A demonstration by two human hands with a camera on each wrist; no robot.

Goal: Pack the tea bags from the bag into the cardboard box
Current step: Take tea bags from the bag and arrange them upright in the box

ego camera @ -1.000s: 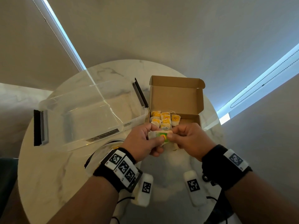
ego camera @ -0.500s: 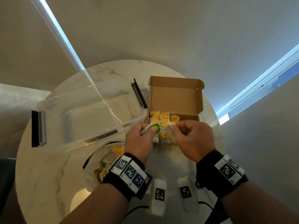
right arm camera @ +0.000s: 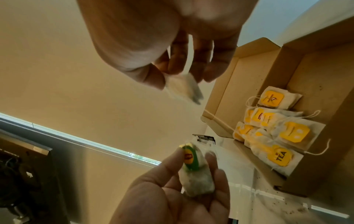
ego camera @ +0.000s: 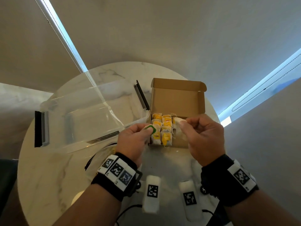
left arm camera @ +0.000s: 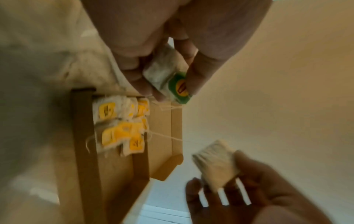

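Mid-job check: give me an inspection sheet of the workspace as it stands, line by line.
Surface: round marble table, with dark crumbs near the box in the right wrist view.
Job's things: open cardboard box holding yellow-tagged tea bags in its left part; green-tagged tea bag; plain tea bag; source bag mostly hidden behind the left wrist.
Clutter: clear plastic bin left of the box.
Grippers: left hand pinches the green-tagged tea bag; right hand pinches the plain tea bag over the box.
Cables: black cables at the near table edge.
Surroundings: beige walls, window blinds with bead cords.
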